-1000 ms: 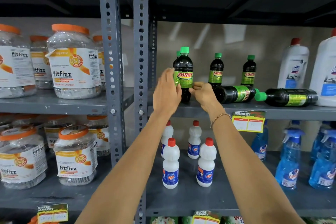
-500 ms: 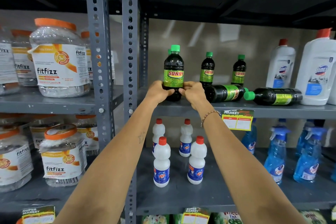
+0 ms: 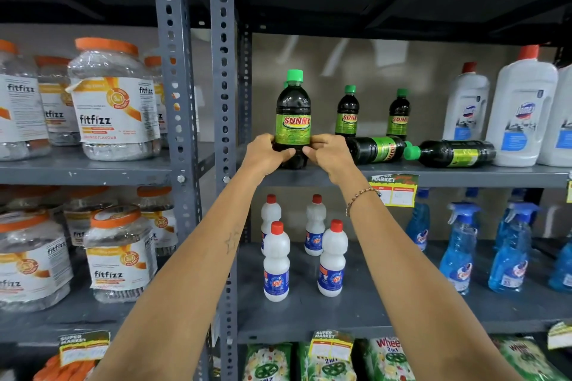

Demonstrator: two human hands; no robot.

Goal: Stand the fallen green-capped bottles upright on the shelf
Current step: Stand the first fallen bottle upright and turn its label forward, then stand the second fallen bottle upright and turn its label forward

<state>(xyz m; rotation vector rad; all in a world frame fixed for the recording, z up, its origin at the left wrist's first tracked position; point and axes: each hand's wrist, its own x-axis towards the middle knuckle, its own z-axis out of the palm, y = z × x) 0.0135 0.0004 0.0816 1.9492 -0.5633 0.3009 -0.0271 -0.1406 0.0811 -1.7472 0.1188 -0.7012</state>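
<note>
A dark green-capped SUNNY bottle stands upright at the front left of the grey shelf. My left hand and my right hand both clasp its lower part from either side. Two more green-capped bottles stand upright further back, one in the middle and one to its right. Two green-capped bottles lie on their sides to the right of my right hand: the nearer one and another with its cap pointing left.
Large white cleaner bottles stand at the shelf's right end. Below are small white red-capped bottles and blue spray bottles. Orange-lidded fitfizz jars fill the left rack beyond the grey uprights.
My left hand slid down from the bottle's label to its base, joining my right hand there. The bottle now rests upright on the shelf.
</note>
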